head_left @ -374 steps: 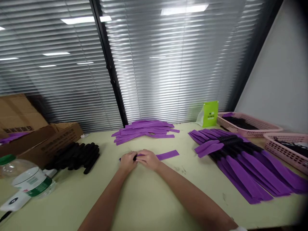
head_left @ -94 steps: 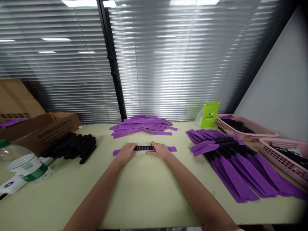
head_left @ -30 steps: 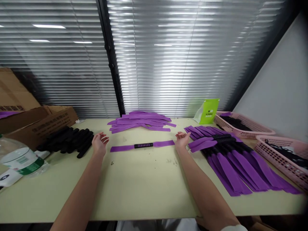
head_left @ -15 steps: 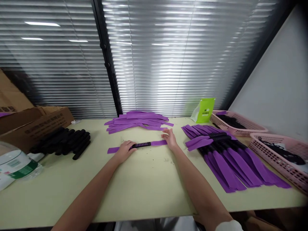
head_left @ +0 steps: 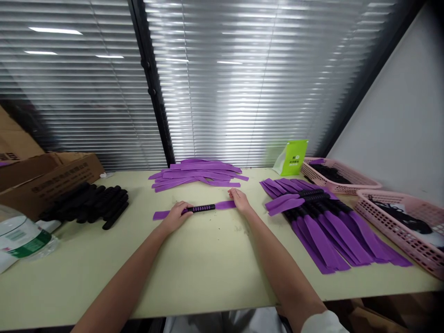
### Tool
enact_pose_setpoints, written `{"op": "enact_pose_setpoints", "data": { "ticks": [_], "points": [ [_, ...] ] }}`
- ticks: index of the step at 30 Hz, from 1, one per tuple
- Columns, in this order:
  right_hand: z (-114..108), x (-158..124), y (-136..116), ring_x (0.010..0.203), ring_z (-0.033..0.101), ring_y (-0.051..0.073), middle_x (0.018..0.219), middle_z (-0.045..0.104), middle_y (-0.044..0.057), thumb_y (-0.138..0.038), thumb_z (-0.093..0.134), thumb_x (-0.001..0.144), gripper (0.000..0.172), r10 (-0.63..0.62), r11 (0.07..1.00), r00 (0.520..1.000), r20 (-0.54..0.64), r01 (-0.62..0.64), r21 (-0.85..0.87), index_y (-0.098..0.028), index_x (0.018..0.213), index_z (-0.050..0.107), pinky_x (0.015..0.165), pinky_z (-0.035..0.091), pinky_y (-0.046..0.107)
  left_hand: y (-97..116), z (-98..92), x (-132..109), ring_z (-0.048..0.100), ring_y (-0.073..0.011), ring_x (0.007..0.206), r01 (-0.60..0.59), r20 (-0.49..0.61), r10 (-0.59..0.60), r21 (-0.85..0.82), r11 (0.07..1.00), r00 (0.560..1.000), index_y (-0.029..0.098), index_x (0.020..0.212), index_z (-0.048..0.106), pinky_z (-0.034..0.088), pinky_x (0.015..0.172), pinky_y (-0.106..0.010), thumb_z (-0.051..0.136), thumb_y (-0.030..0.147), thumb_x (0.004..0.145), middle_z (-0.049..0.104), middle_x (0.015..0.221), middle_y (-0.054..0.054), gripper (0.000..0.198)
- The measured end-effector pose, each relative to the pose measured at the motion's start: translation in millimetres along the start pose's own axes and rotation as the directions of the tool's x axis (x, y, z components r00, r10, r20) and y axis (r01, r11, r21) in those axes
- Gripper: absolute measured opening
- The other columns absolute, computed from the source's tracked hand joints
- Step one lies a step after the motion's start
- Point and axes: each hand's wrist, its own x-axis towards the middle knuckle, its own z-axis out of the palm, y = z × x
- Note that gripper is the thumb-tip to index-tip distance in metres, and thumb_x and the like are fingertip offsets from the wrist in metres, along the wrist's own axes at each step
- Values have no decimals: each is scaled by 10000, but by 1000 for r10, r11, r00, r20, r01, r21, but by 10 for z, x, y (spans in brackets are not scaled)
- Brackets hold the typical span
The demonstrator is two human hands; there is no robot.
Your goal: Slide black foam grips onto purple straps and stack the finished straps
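Observation:
In the head view, a black slotted handle (head_left: 204, 208) lies low over the middle of the table, with a purple strap (head_left: 225, 205) running through it and showing in its slots. My left hand (head_left: 176, 216) is closed around the handle's left end, and the strap's left tail sticks out beyond it. At the other side my right hand (head_left: 240, 201) pinches the strap's right tail; its very end is hidden by the fingers. Behind both hands lies a loose pile of purple straps (head_left: 201, 175).
Black handles (head_left: 90, 203) are heaped at left, near a cardboard box (head_left: 65, 178) and a clear plastic bottle (head_left: 29, 238). To the right are handles with purple straps (head_left: 326, 226), a green pouch (head_left: 294, 157) and two pink baskets (head_left: 391, 224). Window blinds stand behind the table.
The fingers of my right hand were spread beside the strap's right end and have now closed on it. My left hand stays on the handle. The view has shifted slightly.

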Motion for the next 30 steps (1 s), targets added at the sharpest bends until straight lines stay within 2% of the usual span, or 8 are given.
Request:
{"op": "enact_pose_setpoints", "data": {
  "ticks": [4, 9, 13, 15, 17, 20, 26, 30],
  "points": [
    [-53, 17, -60, 668, 595, 159, 770, 633, 39, -644, 415, 830, 511, 9, 991, 999, -50, -2, 135, -185, 843, 640, 698, 508, 319, -70, -77, 36, 581, -213, 867, 129, -203, -247, -463, 877, 948, 199, 882, 670, 446, 812, -348, 658, 516, 715, 656, 922, -54, 358],
    [-232, 26, -166, 725, 639, 156, 851, 637, 33, -643, 298, 883, 527, 41, 856, 995, -87, 10, 517, -210, 972, 585, 762, 538, 360, -263, -442, 101, 590, -165, 772, 10, -457, -427, -674, 739, 780, 196, 928, 576, 469, 725, -307, 284, 729, 794, 617, 870, -59, 623],
    [-303, 21, -195, 721, 638, 145, 849, 616, 26, -630, 256, 897, 526, 52, 757, 978, -203, 94, 647, -210, 984, 561, 751, 540, 363, -336, -722, 32, 579, -146, 653, -195, -545, -650, -824, 532, 530, 208, 868, 549, 469, 622, -289, 275, 746, 788, 573, 771, -24, 609],
    [-304, 9, -192, 668, 609, 126, 870, 590, 17, -608, 300, 893, 473, -14, 820, 916, -400, 239, 519, -218, 1021, 534, 705, 533, 340, -358, -806, -16, 564, -139, 607, -266, -550, -727, -835, 482, 410, 213, 849, 543, 464, 581, -289, 258, 722, 813, 545, 749, -8, 584],
    [-292, -9, -187, 656, 570, 105, 919, 556, 13, -554, 364, 891, 397, -168, 876, 770, -615, 403, 265, -228, 1066, 506, 673, 510, 300, -383, -861, -53, 545, -130, 576, -302, -568, -766, -819, 488, 303, 215, 843, 534, 457, 554, -287, 198, 689, 844, 515, 736, 3, 581],
    [-265, -35, -180, 732, 536, 109, 993, 514, 33, -493, 371, 904, 352, -386, 865, 589, -710, 499, -56, -225, 1105, 479, 667, 479, 272, -429, -914, -87, 522, -119, 568, -324, -613, -770, -775, 543, 176, 214, 855, 519, 451, 536, -268, 160, 658, 861, 490, 742, 6, 571],
    [-241, -86, -184, 792, 506, 140, 1067, 460, 76, -438, 295, 934, 352, -462, 875, 600, -653, 428, -226, -207, 1142, 460, 688, 478, 313, -523, -968, -125, 497, -113, 556, -154, -695, -708, -718, 678, 123, 223, 924, 457, 442, 511, -249, 50, 639, 840, 465, 770, 0, 588],
    [-149, -219, -268, 940, 517, 186, 1219, 381, 110, -449, 433, 903, 332, -584, 783, 765, -272, 443, -436, -210, 1104, 546, 814, 480, 364, -582, -870, -99, 498, -121, 594, 178, -779, -582, -554, 813, 234, 212, 976, 465, 442, 553, -251, 196, 570, 841, 474, 785, -3, 467]
  ]
}}
